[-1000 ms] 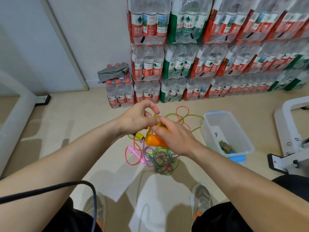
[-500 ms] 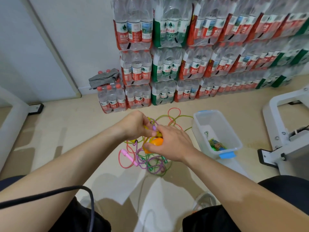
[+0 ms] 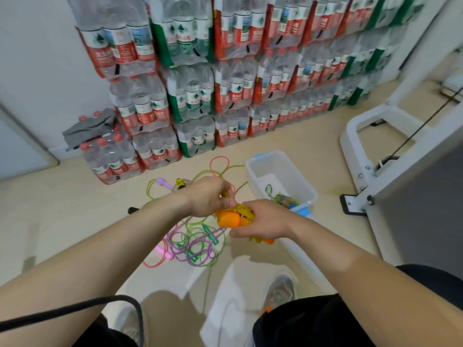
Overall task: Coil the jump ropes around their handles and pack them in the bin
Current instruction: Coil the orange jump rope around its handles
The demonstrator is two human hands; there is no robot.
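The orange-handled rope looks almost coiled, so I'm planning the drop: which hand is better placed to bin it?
Right, probably. The right hand grips the orange handles beside the bin; the left hand only pinches the yellow cord, farther from it.

orange handles (image 3: pixel 228 219), yellow rope (image 3: pixel 244 209), pink and purple ropes (image 3: pixel 193 242), blue-latched clear bin (image 3: pixel 283 169)
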